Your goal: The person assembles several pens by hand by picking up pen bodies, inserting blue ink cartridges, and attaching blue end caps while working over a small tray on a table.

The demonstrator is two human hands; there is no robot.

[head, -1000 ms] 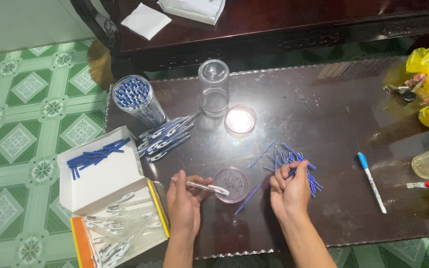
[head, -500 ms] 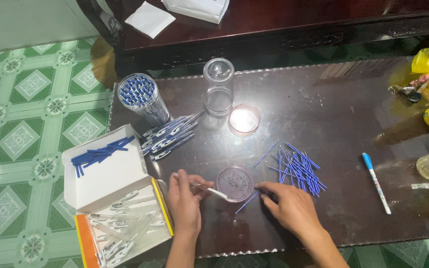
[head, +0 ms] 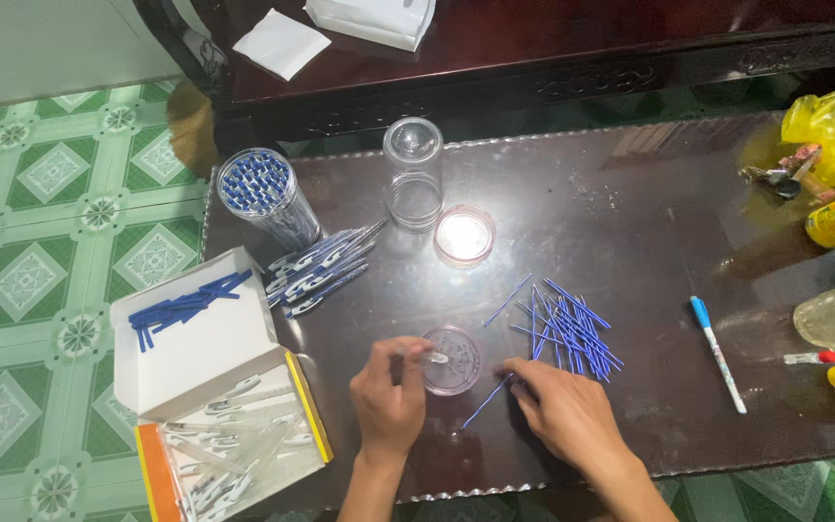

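I find the frame evenly, moderately lit from above. Glare sits on the dark table (head: 630,203), strongest at its upper centre, and on the round lid (head: 463,235) at centre. Shadows are soft. My left hand (head: 388,396) shows slight motion blur; the edges stay sharp.

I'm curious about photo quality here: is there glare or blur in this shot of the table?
Head view: the glossy dark table throws bright glare near the round lid; the left hand and the clear pen barrel it holds look slightly smeared; the blue refills are fairly sharp; the right hand casts little shadow.
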